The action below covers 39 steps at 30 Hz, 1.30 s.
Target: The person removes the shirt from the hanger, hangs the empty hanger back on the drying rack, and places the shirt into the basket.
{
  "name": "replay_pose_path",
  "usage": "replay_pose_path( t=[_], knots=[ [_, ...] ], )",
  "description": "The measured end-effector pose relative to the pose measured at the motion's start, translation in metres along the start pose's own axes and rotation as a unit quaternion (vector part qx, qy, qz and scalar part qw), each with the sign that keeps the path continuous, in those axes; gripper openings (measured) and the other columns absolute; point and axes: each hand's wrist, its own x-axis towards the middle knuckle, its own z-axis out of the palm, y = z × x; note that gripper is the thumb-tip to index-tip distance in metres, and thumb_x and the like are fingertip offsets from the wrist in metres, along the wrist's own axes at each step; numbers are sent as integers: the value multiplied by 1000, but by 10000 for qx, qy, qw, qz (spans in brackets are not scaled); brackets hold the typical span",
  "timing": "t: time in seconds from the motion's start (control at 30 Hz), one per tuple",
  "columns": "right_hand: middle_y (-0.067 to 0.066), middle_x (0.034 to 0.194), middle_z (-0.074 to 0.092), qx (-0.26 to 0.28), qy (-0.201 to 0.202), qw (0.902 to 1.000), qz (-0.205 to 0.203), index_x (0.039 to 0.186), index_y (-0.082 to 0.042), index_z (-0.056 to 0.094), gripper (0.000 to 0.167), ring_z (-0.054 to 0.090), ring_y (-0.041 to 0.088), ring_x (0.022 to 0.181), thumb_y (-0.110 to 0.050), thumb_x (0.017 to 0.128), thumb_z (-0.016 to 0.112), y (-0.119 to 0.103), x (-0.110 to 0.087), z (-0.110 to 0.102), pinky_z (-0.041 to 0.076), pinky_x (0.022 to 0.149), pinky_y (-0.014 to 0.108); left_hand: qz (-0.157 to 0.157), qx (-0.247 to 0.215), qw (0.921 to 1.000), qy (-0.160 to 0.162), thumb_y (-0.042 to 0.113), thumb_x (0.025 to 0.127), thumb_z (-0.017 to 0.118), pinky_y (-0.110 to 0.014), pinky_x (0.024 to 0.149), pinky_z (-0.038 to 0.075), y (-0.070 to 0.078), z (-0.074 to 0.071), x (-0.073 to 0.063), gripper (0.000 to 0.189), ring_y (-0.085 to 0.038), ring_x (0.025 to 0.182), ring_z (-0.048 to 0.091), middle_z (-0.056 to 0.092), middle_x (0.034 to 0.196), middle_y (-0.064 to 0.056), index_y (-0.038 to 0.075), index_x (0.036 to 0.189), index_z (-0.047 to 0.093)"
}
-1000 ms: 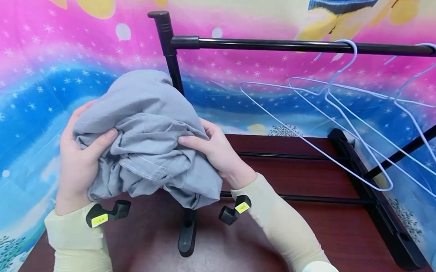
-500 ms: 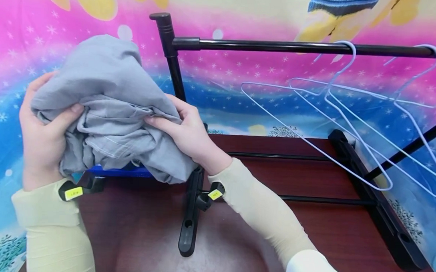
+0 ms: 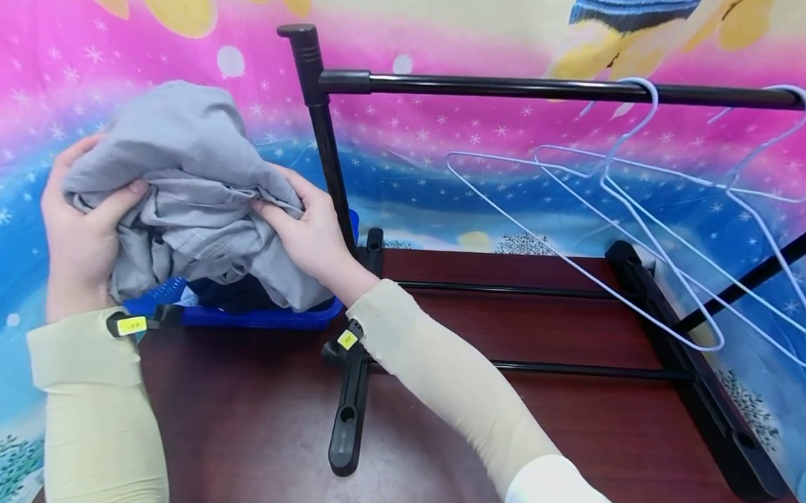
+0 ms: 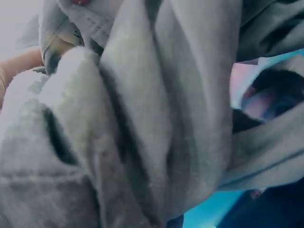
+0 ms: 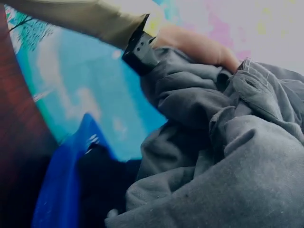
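Observation:
A bunched grey cloth garment (image 3: 194, 192) is held up between both hands at the left of the head view. My left hand (image 3: 82, 226) grips its left side, thumb on the front and fingers behind. On the right side my right hand (image 3: 312, 229) grips it the same way, thumb pressed into the folds. Below the bundle stands a blue basket (image 3: 299, 319) with dark cloth (image 3: 234, 293) in it, partly hidden by the garment. Folds of the grey garment (image 4: 166, 109) fill most of the left wrist view. The right wrist view shows the basket wall (image 5: 59, 185) beneath the bundle.
A black clothes rack (image 3: 327, 165) stands right of the basket, its foot (image 3: 346, 438) pointing forward. Pale purple wire hangers (image 3: 614, 177) hang from its rail (image 3: 477, 84). Under everything lies a dark red-brown tabletop (image 3: 263, 434). A printed cloth backdrop (image 3: 407, 185) rises behind.
Both hands have carried the grey garment left, rising first and then dipping slightly. The blue basket, hidden behind it at first, now shows below. Rack and hangers have stayed put.

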Motion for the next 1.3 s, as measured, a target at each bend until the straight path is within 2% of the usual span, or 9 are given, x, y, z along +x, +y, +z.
replay_pose_path(
  t=[0.33,0.47,0.53,0.6,0.63,0.73,0.83,1.1,1.3],
  knots=[
    [-8,125,64,-571,454,9934,888,141,-22,59,41,61,3,105,-16,102,65,53,-4,9,49,88,21,-874,678,9939,-36,-14,80,79,-18,86,48,-53,-27,-2,57,-15,109,59,65,126,-7,8,131,68],
    [-10,124,64,-886,621,9872,1172,141,-24,60,42,60,3,105,-20,100,68,72,-4,8,49,88,22,-1211,1377,9830,-94,-3,83,82,-14,88,44,-67,-35,-4,55,-11,111,56,64,127,0,15,133,68],
    [-9,125,65,-1052,694,9835,1299,141,-22,60,43,60,4,107,-21,100,69,79,-4,7,49,89,22,-1417,1955,9702,-184,6,85,83,-12,90,41,-71,-37,-5,55,-9,114,53,62,129,4,19,136,67],
    [-6,126,65,-1219,729,9796,1424,142,-20,59,44,60,6,109,-21,99,70,85,-4,7,49,90,23,-1698,2562,9511,-311,18,89,82,-12,95,37,-75,-40,-5,55,-10,120,50,59,132,7,23,140,64],
    [-5,128,64,-1328,743,9772,1484,143,-20,58,45,60,7,111,-21,99,70,87,-4,6,48,91,24,-1877,2792,9410,-357,25,90,81,-14,99,35,-76,-41,-5,55,-11,124,48,58,135,7,25,142,62],
    [-5,134,61,-1609,697,9699,1689,146,-22,54,49,57,10,117,-25,100,69,90,-6,6,47,94,28,-2361,3618,9005,-499,51,91,73,-23,112,27,-80,-44,-4,62,-13,135,39,49,147,4,30,147,56],
    [-6,139,58,-1778,642,9648,1830,148,-26,51,51,55,10,122,-27,100,69,92,-7,6,46,97,30,-2739,3953,8749,-579,65,89,66,-36,118,21,-85,-47,-2,74,-21,141,33,41,157,-4,28,151,52],
    [-2,142,57,-1957,536,9552,2153,148,-21,52,50,53,14,128,-24,100,68,106,-9,7,44,102,30,-3054,4648,8232,-1139,71,90,59,-59,118,18,-97,-54,-3,99,-45,148,17,20,164,-24,8,161,29],
    [-3,142,57,-2090,536,9509,2218,148,-22,53,51,52,15,130,-26,100,69,111,-10,7,44,104,32,-3082,4773,8128,-1286,68,93,56,-63,116,18,-103,-56,-6,100,-49,147,16,18,163,-29,1,160,25]
  ],
)
